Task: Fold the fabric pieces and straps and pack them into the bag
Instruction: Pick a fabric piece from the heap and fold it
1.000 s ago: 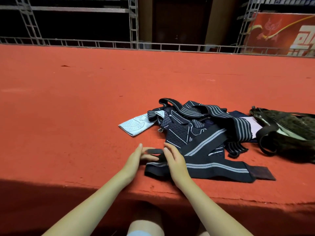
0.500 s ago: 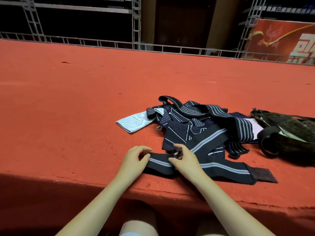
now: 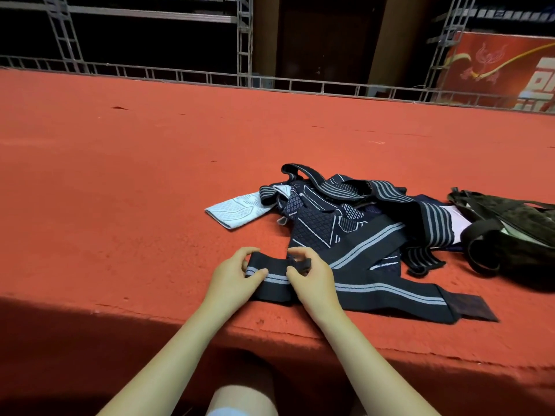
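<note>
— Elastic, dark, with two pale stripes: that is the strap [image 3: 354, 288] I am folding now. My left hand [image 3: 232, 280] pinches its folded end between thumb and curled fingers, and my right hand [image 3: 310, 279] grips the same strap just beside it, fingers bent over the top edge.

— What can go wrong from there?

— I think the fold can spring open. The strap looks stretchy, so if one hand lets go before the other presses it flat, the end may flip back. Also the rest of the strap runs to the right along the edge of the red carpet [image 3: 150, 190], very near the drop. If I pull carelessly, the long end with the dark tab [image 3: 473, 307] may slide over the edge.

— And the other pieces?

— The strap passes under or beside the pile of fabric [image 3: 339, 223]; I cannot tell exactly which, because the layers overlap. If it is caught there, pulling could drag the whole pile and tangle the striped bands more. The pale blue piece [image 3: 237, 210] lies at the left side of the pile, touching it.

— Where is the bag?

— The bag [image 3: 516, 232] lies at the far right, next to the pile, its handles loose on the carpet. Whether its mouth is open enough, I cannot see well. A loose bundle could catch on the handles when I pack it.
</note>
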`<state>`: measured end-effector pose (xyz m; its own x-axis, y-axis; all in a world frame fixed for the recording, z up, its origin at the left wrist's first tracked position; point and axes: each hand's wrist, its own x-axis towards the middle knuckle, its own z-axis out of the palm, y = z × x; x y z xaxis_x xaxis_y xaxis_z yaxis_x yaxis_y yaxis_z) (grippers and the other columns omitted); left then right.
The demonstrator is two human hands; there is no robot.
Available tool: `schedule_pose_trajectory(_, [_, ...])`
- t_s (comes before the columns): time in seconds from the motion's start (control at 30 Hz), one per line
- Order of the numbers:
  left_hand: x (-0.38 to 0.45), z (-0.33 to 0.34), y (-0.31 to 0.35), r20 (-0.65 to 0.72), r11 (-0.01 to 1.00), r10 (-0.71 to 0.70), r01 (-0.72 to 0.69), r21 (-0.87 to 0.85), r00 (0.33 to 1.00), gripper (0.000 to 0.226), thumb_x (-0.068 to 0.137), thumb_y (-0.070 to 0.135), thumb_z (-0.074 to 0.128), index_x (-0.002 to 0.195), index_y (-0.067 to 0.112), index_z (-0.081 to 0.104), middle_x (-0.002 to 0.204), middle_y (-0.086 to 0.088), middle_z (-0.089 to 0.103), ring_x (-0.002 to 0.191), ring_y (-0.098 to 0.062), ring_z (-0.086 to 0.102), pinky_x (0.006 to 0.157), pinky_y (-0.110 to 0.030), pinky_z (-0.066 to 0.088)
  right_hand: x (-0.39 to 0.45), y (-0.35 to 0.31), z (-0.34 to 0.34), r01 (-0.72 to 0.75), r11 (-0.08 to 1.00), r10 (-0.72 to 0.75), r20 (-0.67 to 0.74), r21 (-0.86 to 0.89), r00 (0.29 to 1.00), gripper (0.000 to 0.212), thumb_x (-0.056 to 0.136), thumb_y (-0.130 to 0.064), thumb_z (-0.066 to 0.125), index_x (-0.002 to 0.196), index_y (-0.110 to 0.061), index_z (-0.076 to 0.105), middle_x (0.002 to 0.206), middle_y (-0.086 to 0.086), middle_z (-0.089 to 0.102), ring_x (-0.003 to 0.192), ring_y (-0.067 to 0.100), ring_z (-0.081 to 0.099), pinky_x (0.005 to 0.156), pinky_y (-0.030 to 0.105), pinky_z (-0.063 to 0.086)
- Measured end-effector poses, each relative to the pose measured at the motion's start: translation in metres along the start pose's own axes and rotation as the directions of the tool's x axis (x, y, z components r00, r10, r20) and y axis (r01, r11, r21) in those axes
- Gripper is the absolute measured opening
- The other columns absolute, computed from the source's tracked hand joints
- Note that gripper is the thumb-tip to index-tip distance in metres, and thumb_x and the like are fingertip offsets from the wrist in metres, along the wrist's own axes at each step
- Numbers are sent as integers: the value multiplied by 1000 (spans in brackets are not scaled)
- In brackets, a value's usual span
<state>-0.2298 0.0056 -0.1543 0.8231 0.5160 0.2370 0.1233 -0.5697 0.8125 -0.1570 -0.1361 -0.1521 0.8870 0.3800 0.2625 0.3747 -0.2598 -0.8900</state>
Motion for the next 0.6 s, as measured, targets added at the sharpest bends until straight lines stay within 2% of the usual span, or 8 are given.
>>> schedule_pose_trajectory(0.07, [0, 0, -1, 0, 998, -10, 10, -64, 1000, 32, 84, 19, 67, 111, 32, 58, 68, 11, 52, 57, 7, 49, 56, -9, 36, -2, 0, 2, 4, 999, -4, 11, -36, 1000, 35, 79, -4, 59, 110, -21, 64, 93, -5, 62, 75, 4, 55, 72, 9, 40])
schedule_pose_trajectory(0.17, [1, 1, -5, 8, 988, -46, 46, -151, 999, 31, 86, 15, 61, 111, 33, 61, 68, 10, 51, 58, 2, 48, 57, -13, 37, -2, 1, 4, 24, 992, -25, -4, -121, 1000, 41, 78, -6, 59, 116, -21, 61, 97, -6, 57, 78, 5, 53, 80, 18, 43])
schedule_pose_trajectory(0.3, [2, 0, -9, -28, 948, -70, 58, -312, 997, 34, 87, 7, 58, 105, 35, 62, 72, 4, 52, 65, -8, 49, 62, -20, 41, -5, 7, 6, 227, 895, -264, -45, -384, 964, 54, 77, -13, 64, 129, -20, 52, 117, -2, 45, 112, 12, 42, 97, 23, 37])
schedule_pose_trajectory(0.37, [2, -2, -11, -67, 901, -106, 67, -428, 992, 36, 87, 3, 55, 108, 30, 63, 81, -6, 56, 72, -14, 52, 66, -25, 43, -6, 10, 8, 362, 827, -413, -28, -430, 910, 47, 76, -15, 62, 123, -17, 58, 123, -1, 48, 121, 16, 38, 103, 27, 35])
schedule_pose_trajectory(0.43, [2, -4, -11, -87, 869, -120, 62, -491, 989, 36, 88, 1, 54, 110, 27, 63, 84, -11, 56, 75, -16, 53, 67, -27, 44, -6, 11, 10, 454, 790, -479, 48, -413, 877, 33, 77, -20, 56, 109, -17, 65, 116, -3, 55, 116, 16, 44, 101, 30, 38])
schedule_pose_trajectory(0.5, [1, -5, -9, -86, 869, -108, 52, -492, 990, 34, 89, 2, 55, 111, 26, 63, 80, -7, 56, 72, -12, 54, 65, -21, 44, -8, 10, 11, 449, 814, -421, 157, -370, 893, 31, 82, -32, 48, 102, -19, 68, 105, -8, 61, 106, 12, 50, 94, 32, 43])
schedule_pose_trajectory(0.6, [1, -5, -7, -60, 855, -77, 35, -517, 995, 24, 95, 9, 51, 114, 19, 63, 82, 0, 66, 68, -7, 58, 59, -13, 45, -8, 6, 9, 320, 895, -265, 206, -311, 942, 40, 88, -44, 40, 113, -24, 64, 107, -9, 65, 104, 10, 53, 92, 31, 43])
